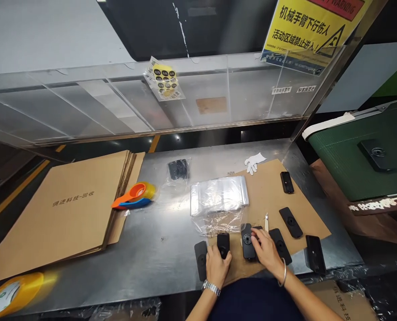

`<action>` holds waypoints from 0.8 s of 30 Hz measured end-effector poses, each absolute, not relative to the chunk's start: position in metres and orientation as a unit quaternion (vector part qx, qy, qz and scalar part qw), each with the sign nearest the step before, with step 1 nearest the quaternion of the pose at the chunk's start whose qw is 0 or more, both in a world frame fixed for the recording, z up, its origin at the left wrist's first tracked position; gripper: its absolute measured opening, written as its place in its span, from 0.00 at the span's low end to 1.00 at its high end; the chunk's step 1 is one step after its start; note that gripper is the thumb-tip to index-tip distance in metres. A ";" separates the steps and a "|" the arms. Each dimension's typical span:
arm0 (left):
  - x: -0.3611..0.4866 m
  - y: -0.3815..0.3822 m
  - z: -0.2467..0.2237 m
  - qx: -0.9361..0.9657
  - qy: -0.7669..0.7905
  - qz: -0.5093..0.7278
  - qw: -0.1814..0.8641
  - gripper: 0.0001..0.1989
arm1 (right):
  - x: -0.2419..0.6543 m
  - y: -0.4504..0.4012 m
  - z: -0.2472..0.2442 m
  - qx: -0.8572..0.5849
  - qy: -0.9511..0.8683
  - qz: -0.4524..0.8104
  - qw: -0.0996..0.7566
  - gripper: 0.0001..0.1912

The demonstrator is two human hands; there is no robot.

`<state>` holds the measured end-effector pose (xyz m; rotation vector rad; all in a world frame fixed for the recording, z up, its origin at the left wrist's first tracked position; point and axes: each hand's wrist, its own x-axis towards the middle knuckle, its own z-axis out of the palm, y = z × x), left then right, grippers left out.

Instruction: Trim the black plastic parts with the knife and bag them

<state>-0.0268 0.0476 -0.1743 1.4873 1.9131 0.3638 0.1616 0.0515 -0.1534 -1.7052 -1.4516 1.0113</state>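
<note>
My left hand [217,264], with a metal watch at the wrist, is closed round the lower end of a black part [223,243]. A flat black piece [201,260] lies just left of it. My right hand [266,249], wearing a bangle, has its fingertips at the right edge of an upright-lying black plate [247,240] with a round centre. Whether the right fingers grip it is hard to make out. Another black plate [280,246] lies beside the right hand, partly beside the wrist. Clear plastic bags [218,196] lie in a stack beyond both hands.
Cardboard sheets [74,205] are stacked at the left, near an orange and blue tape dispenser [134,196]. More black parts [291,222] rest on brown cardboard [265,187]. A white glove [254,163] and a cutter [266,222] lie there; a green conveyor [345,156] stands right.
</note>
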 end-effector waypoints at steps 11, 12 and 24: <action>-0.004 0.036 -0.072 0.585 0.606 0.260 0.472 0.18 | 0.113 0.060 -0.103 -0.581 -0.464 0.544 0.389 0.22; -0.003 0.035 -0.070 0.579 0.603 0.265 0.481 0.19 | 0.112 0.061 -0.101 -0.591 -0.449 0.541 0.395 0.20; 0.000 0.034 -0.053 0.487 0.570 0.304 0.589 0.26 | 0.125 0.060 -0.060 -0.563 -0.386 0.606 0.410 0.22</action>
